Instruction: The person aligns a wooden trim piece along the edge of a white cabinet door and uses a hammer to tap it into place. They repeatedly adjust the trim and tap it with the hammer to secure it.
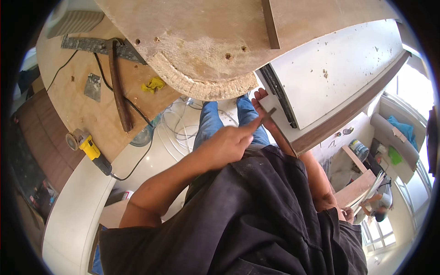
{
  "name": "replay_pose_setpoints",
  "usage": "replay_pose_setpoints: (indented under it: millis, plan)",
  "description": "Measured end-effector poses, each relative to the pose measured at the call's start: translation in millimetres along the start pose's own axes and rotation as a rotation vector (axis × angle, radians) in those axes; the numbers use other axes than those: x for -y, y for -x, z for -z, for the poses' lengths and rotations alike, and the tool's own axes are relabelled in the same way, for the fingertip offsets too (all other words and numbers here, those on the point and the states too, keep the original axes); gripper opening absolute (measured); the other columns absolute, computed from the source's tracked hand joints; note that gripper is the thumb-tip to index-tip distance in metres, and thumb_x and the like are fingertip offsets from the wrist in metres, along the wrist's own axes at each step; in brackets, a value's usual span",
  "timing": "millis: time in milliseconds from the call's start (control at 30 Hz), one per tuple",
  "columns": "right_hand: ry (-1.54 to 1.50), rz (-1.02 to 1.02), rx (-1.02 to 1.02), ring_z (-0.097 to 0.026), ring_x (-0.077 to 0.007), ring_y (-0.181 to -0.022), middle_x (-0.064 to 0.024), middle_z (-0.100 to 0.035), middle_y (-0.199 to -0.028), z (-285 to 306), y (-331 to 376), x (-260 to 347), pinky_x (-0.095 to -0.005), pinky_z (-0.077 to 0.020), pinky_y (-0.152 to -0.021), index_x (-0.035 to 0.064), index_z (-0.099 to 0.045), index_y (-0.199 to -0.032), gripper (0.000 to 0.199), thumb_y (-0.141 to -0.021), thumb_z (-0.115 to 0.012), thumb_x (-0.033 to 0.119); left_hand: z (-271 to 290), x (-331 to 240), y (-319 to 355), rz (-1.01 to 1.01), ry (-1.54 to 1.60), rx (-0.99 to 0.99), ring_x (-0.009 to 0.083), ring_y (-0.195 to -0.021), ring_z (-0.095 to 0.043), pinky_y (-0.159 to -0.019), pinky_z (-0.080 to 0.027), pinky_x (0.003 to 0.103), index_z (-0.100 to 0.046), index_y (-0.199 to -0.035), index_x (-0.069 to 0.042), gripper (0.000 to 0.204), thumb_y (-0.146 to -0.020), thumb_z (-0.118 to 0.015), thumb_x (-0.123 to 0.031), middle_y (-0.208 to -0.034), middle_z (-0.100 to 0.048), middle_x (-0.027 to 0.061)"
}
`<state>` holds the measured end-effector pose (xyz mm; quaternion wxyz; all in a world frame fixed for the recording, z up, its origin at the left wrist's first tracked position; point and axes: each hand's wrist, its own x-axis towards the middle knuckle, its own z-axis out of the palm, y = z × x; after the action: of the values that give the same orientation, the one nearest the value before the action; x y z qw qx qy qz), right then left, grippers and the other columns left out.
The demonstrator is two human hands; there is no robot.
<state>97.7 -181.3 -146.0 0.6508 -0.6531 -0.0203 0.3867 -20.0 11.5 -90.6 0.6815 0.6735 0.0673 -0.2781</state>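
My left hand (234, 143) is closed around a thin dark strip (271, 113), its exact kind unclear; the free end sticks out past my fingers toward the panel's edge. My right hand (260, 101) is partly hidden by the white panel (337, 73), with its forearm running below the near corner. Its fingers show beside the panel's left edge, loosely curled and apart, and I see nothing in them. Along that side of the panel runs a black drawer slide (278, 95). A brown edge band (350, 112) lines the panel's near side.
A large curved wooden board (197, 41) with a rough edge lies ahead. On the left bench are a hammer (118, 87), a yellow angle grinder (90, 149), a metal plate (92, 87) and a yellow rag (153, 85). White cables (176, 130) coil on the floor; another person (378, 206) is at far right.
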Motion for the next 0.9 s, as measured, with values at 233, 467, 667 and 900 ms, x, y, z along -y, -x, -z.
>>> replay_pose_setpoints:
  millis: [233, 467, 667, 900]
  plan:
    - [-0.481, -0.104, -0.076, -0.061, -0.0344, -0.128, -0.0173, -0.070, -0.130, 19, -16, -69, -0.0528, -0.0440, -0.115, 0.0047, -0.065, -0.136, 0.051, -0.106, -0.054, 0.044, 2, -7, 14, 0.029, -0.023, -0.049, 0.0491, -0.091, -0.069, -0.084, -0.052, 0.053, -0.043, -0.159, -0.008, 0.057, -0.104, -0.052, -0.016, -0.092, -0.069, 0.0319]
    - [0.347, 0.036, -0.101, -0.058, -0.0343, -0.132, -0.0143, -0.066, -0.139, 25, -19, -82, -0.0532, -0.0423, -0.115, 0.0067, -0.064, -0.137, 0.052, -0.105, -0.055, 0.046, 13, -16, -23, 0.208, -0.107, -0.043, 0.0258, -0.056, -0.065, -0.064, -0.055, 0.039, -0.045, -0.161, -0.013, 0.053, -0.108, -0.045, -0.015, -0.075, -0.069, 0.0192]
    - [0.448, 0.124, -0.113, -0.055, -0.0369, -0.135, -0.0164, -0.064, -0.141, 27, -16, -82, -0.0530, -0.0415, -0.115, 0.0061, -0.064, -0.139, 0.053, -0.105, -0.055, 0.046, 8, -9, -18, 0.291, -0.009, -0.034, 0.0176, -0.046, -0.056, -0.051, -0.051, 0.034, -0.041, -0.164, -0.015, 0.056, -0.108, -0.045, -0.016, -0.064, -0.061, 0.0127]
    - [0.485, 0.218, -0.133, -0.056, -0.0385, -0.132, -0.0195, -0.063, -0.141, 23, -14, -70, -0.0526, -0.0408, -0.116, 0.0040, -0.064, -0.138, 0.049, -0.105, -0.057, 0.040, 12, -13, -35, 0.320, -0.030, -0.003, 0.0255, -0.047, -0.061, -0.052, -0.054, 0.039, -0.042, -0.161, -0.009, 0.056, -0.106, -0.044, -0.014, -0.072, -0.065, 0.0199]
